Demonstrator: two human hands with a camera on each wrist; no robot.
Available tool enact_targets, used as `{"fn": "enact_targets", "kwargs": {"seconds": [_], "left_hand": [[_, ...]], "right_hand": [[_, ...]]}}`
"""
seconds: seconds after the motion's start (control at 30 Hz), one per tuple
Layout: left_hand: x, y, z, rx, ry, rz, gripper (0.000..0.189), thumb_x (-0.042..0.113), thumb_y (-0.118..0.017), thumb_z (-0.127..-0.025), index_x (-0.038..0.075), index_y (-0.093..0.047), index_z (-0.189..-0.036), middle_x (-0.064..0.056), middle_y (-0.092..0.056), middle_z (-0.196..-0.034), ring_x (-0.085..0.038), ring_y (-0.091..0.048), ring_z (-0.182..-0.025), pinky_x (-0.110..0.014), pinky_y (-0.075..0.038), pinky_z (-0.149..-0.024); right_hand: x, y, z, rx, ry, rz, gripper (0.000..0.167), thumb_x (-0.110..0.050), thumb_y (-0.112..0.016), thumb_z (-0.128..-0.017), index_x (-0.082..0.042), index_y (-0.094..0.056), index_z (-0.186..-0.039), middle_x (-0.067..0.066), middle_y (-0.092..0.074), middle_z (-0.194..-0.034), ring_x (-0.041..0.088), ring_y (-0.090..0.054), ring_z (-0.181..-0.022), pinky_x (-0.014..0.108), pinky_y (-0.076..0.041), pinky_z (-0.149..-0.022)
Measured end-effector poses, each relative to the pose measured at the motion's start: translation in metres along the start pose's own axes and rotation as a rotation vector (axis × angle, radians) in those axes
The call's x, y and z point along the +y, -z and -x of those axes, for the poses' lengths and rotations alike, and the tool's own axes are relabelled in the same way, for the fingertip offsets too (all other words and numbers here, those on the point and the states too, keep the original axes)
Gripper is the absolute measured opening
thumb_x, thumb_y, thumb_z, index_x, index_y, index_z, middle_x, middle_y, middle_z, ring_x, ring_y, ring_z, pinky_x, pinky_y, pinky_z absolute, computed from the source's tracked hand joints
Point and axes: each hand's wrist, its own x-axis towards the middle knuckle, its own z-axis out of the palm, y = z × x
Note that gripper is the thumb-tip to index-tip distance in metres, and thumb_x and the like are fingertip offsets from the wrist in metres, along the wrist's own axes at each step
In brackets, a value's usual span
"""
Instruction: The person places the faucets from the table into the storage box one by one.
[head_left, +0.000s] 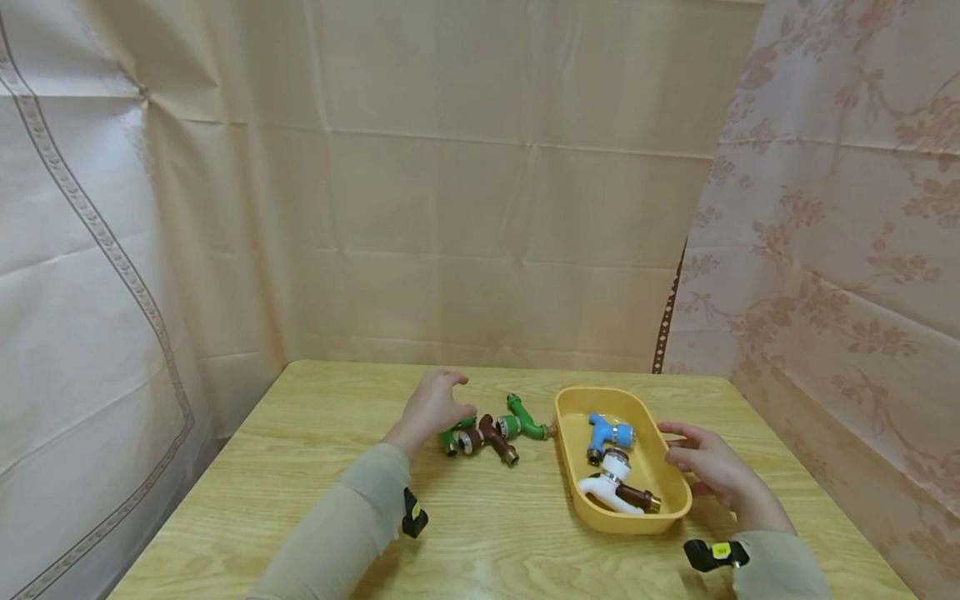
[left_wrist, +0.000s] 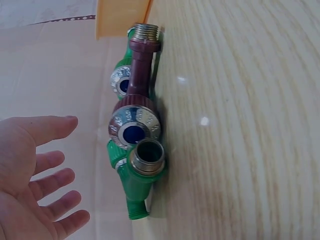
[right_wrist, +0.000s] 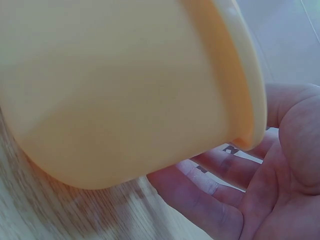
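My left hand (head_left: 433, 408) is held with fingers apart just above a green tap (head_left: 448, 442), hiding part of it. In the left wrist view, a gap shows between those fingers and the green tap (left_wrist: 137, 185). Beside it lies a brown tap (head_left: 491, 437) with a chrome collar, then a second green tap (head_left: 525, 421) close to the yellow tray (head_left: 566, 475). My right hand (head_left: 716, 467) is at the tray's right side, its loosely bent fingers (right_wrist: 200, 200) along the outer wall. Inside the tray are a blue tap (head_left: 602, 433), a white tap (head_left: 611, 483) and a brown one (head_left: 637, 498), partly hidden by the white.
The wooden table (head_left: 480, 542) carries everything and ends at a beige cloth (head_left: 480, 208) behind. Patterned cloth (head_left: 847, 250) hangs on the right. A black strap mount (head_left: 414, 514) sits on the left wrist, another (head_left: 716, 554) on the right.
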Motion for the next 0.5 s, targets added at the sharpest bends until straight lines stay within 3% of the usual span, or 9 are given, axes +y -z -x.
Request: {"fn": "enact_targets", "kwargs": {"seconds": [0.5], "left_hand": [[-0.010, -0.012, 0.000, -0.032, 0.052, 0.014, 0.057, 0.028, -0.083, -0.087, 0.007, -0.064, -0.136, -0.018, -0.057, -0.140, -0.039, -0.052, -0.129, -0.052, -0.046, -0.104]], "right_hand": [[0.000, 0.000, 0.000, 0.006, -0.005, 0.011, 0.067, -0.008, -0.060, -0.094, 0.000, -0.033, -0.155, 0.032, -0.049, -0.138, 0.030, -0.062, -0.100, 0.050, -0.061, -0.074]]}}
